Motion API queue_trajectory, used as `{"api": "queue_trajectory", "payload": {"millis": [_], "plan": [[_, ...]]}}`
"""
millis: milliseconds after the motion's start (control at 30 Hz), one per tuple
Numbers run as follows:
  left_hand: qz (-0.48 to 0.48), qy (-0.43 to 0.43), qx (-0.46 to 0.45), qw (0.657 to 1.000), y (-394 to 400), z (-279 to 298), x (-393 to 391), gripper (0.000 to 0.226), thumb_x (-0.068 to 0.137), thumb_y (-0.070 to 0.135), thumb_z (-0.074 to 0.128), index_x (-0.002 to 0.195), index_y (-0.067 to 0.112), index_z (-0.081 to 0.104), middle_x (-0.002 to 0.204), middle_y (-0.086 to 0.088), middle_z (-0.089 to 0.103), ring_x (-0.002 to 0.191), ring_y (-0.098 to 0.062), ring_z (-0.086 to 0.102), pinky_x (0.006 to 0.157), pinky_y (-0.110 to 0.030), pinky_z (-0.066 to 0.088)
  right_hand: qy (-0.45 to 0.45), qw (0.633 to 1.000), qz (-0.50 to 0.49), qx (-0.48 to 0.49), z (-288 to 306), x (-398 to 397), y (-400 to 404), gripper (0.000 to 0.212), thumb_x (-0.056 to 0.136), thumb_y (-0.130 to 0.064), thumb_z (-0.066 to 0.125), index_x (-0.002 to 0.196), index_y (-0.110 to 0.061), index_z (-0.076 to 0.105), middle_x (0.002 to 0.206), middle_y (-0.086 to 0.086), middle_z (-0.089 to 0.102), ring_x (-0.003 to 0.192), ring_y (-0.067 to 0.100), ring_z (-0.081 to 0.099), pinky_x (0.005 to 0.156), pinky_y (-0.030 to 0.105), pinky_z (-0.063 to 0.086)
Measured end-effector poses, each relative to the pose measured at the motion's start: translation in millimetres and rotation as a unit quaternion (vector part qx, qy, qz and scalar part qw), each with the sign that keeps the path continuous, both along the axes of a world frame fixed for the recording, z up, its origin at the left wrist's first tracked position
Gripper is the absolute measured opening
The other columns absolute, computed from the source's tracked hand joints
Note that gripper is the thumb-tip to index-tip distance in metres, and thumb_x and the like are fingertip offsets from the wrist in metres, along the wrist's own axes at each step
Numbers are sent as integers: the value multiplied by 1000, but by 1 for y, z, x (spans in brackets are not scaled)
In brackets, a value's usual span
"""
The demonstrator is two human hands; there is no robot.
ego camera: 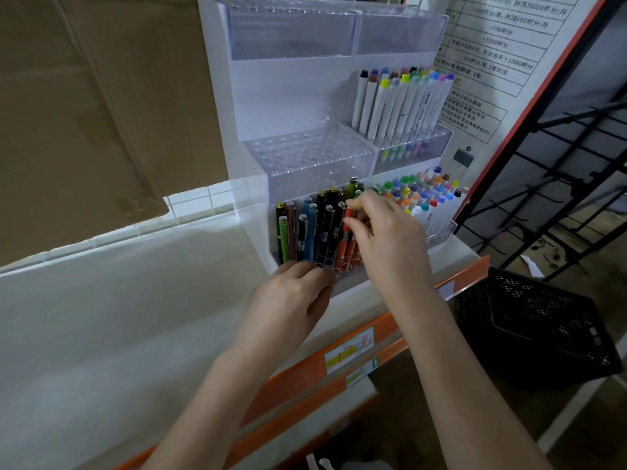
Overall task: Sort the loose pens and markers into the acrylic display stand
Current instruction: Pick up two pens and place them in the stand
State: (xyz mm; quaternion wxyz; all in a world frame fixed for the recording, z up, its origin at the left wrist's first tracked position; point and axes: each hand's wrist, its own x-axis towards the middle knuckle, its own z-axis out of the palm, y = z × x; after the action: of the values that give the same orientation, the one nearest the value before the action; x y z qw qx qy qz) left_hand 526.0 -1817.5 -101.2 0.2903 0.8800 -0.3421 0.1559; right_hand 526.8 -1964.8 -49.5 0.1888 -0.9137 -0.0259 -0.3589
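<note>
At the far left a sheet of brown cardboard [68, 113] leans behind the white shelf [118, 317], and nothing loose lies on the part of the shelf that shows. The acrylic display stand [288, 96] rises in tiers from the shelf; its upper left tiers hold only bare holes. In the bottom left tier stands a row of dark, green, blue and orange pens [315, 228]. The left hand [288, 300] rests against the front lip of that tier, fingers nearly straight and laid on the clear acrylic, gripping nothing, and seems to steady the stand. Just to its right, the right hand [383, 239] reaches in over the same tier with thumb and fingers curled, pinching the top of an orange pen [349, 232] that stands among the others; the pen's lower end sits at the holes, below and left of the palm. The step looks like seating this pen. To do it well, keep the barrel upright over one free hole, press straight down rather than sideways so the neighbouring pens do not tip, and keep the left hand braced so the light stand does not slide back. Further right, white-barrelled markers [400, 103] with coloured caps fill the middle right tier, and more markers crowd the bottom right tier behind the wrist. A black plastic basket [543, 327] sits well apart at lower right; what it holds cannot be made out
</note>
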Motion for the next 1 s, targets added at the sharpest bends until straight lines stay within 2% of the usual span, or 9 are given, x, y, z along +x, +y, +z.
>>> {"api": "queue_trajectory", "payload": {"millis": [100,200,333,500,767,900,1000], "plan": [[-1,0,-4,1000,1,0,0,30,87,29,42,87,16,69,83,1,67,75,-21,63,53,-35,55,28,999,1,47,3,0,0,13,83,-10,68,95,-7,65,89,6,68,77,17,63,66,24,50],[-2,0,2,1000,1,1,-1,31,87,30,41,87,16,69,84,1,67,76,-21,63,54,-34,55,36,997,-1,69,6,0,0,14,84,-12,67,98,-7,66,93,5,69,79,12,60,69,20,46],[-3,6,-2,1000,2,0,0,32,87,30,40,87,17,69,84,2,66,78,-20,63,55,-34,55,41,998,2,56,3,0,5,14,84,-12,67,97,-8,64,92,4,68,80,16,61,66,23,47],[-3,8,-5,1000,2,1,0,32,87,30,41,89,16,69,84,1,67,78,-21,63,57,-34,55,27,999,-21,11,-6,-1,6,22,80,-10,71,99,-7,59,86,8,68,70,23,65,59,21,44],[-2,5,-1,1000,2,2,1,32,86,32,41,88,16,70,85,1,67,78,-20,63,57,-33,56,37,997,-12,73,-1,0,4,11,85,-10,66,96,-8,64,88,4,69,79,17,65,65,18,46],[1,4,3,1000,2,2,2,33,86,32,41,89,16,70,85,1,68,77,-20,64,57,-33,56,43,998,-17,48,-3,0,4,12,84,-12,68,95,-8,63,86,4,68,76,17,64,63,23,50],[3,4,11,1000,2,3,3,33,87,32,40,89,17,69,85,2,67,76,-18,63,56,-32,55,33,999,-13,30,-6,-1,5,16,82,-11,69,96,-8,63,85,3,67,73,16,63,59,19,47]]}}
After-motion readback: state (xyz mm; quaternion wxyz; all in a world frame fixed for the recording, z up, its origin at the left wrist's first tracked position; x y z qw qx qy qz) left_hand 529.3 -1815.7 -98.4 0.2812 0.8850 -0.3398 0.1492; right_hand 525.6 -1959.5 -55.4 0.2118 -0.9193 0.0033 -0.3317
